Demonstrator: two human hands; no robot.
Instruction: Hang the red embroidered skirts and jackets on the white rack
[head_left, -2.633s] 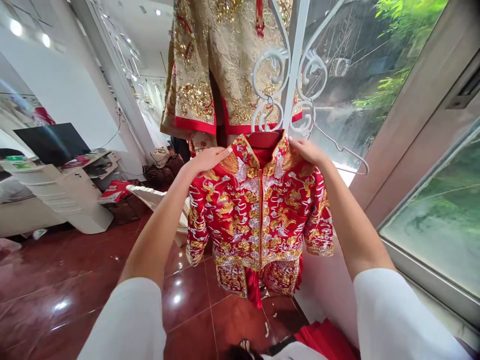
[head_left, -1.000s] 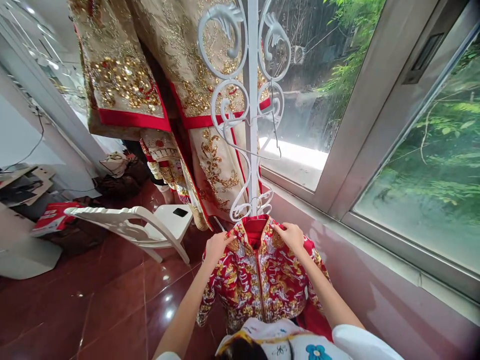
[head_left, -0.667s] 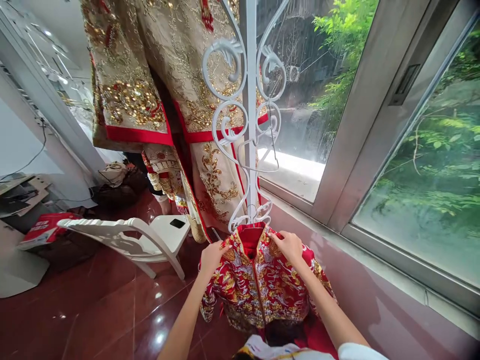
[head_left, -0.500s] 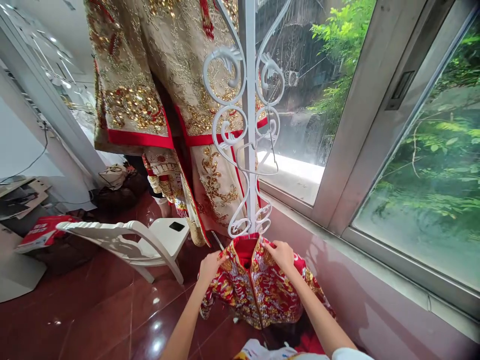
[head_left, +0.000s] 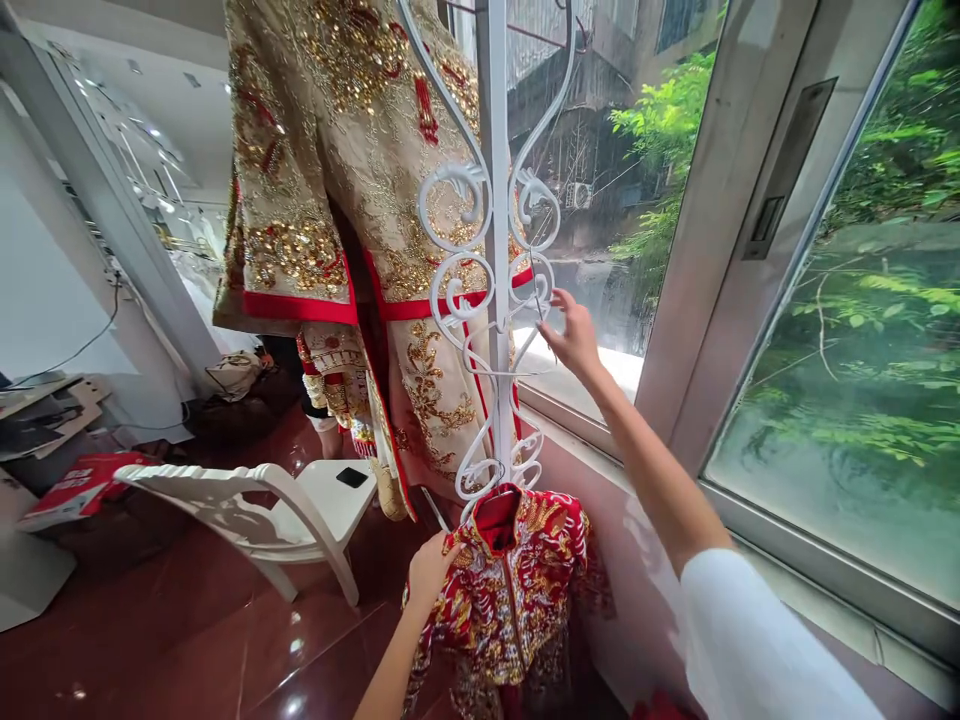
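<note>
A red jacket point(head_left: 517, 590) with dense gold and silver embroidery hangs low at the white scrollwork rack point(head_left: 499, 200). My left hand point(head_left: 431, 580) is closed on its shoulder beside the collar, at the left of the neck opening. Higher up, my right hand point(head_left: 576, 338) reaches to the right side of the rack, thumb and forefinger apart. Its fingertips are at a thin wire hanger point(head_left: 480, 370) that hangs on the rack; whether they touch the wire I cannot tell.
A long cream garment point(head_left: 375, 190) with gold sequins and red trim hangs behind the rack. To the left stands a white chair point(head_left: 300, 510) with a black phone point(head_left: 352, 478) on its seat. Sliding windows point(head_left: 690, 300) run along the right, above a low wall.
My right hand has let go of the jacket's other shoulder and risen to the wire hanger. My left hand stays on the jacket. The view has tilted up a little.
</note>
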